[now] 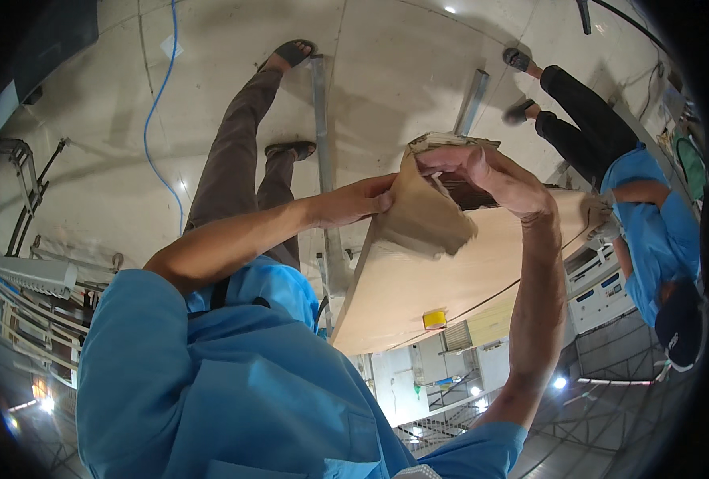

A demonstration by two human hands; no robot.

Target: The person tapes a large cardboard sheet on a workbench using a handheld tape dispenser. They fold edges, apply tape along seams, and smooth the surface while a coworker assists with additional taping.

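Observation:
A large beige-covered panel (450,275) lies tilted in front of me on a metal frame. At its far corner a loose flap of soft tan covering (430,215), fabric or leather-like, is folded over, and a darker brown layer shows beneath it. My left hand (360,201) is closed on the left edge of this covering, thumb on top. My right hand (486,172) reaches over the corner, its fingers curled around the covering's far edge. Its fingertips are partly hidden by the fold. A small yellow block-shaped item (434,319) sits on the panel's near part.
At the right a co-worker in a blue shirt (654,207) stands with a hand at the panel's right end. Metal legs (472,102) and a long metal bar (320,120) stand beneath. A blue hose (153,120) runs across the floor; metal racks (31,303) are at the left.

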